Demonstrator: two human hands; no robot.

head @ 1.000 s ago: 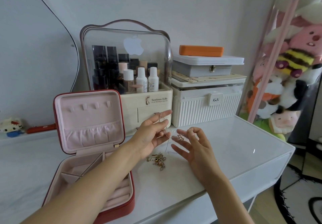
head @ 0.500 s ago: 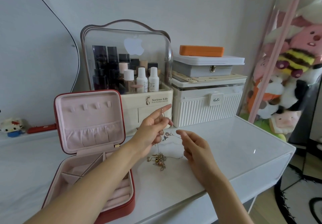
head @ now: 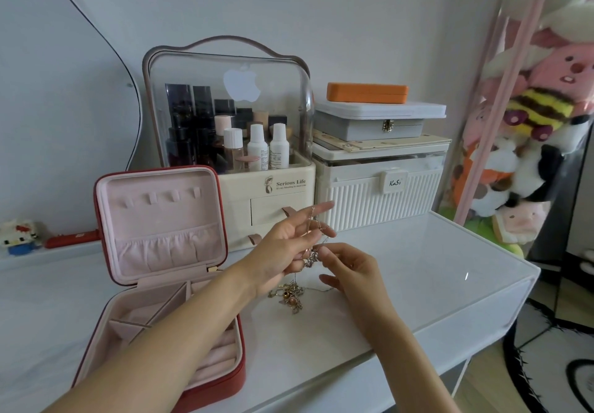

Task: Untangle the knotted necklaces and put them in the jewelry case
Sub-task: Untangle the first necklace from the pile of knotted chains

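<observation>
A tangle of thin gold necklaces (head: 290, 295) lies on the white table (head: 418, 284), and strands rise from it to both hands. My left hand (head: 287, 248) is raised above the tangle, fingers spread, with a chain (head: 316, 224) looped over them. My right hand (head: 348, 269) is just to its right and pinches a small pendant (head: 312, 256) on the same strand between thumb and forefinger. The red jewelry case (head: 160, 277) stands open at the left, its pink-lined lid upright; my left forearm crosses its compartments.
A clear-fronted cosmetics organizer (head: 229, 129) and a white ribbed box (head: 379, 190) with stacked cases stand behind the hands. Plush toys (head: 530, 142) fill a clear bin at the right. The table's right edge (head: 527, 284) drops to the floor.
My right hand closed from open fingers to a pinch and moved left up to the left hand. The pendant now hangs between the two hands, and the left hand has lifted slightly.
</observation>
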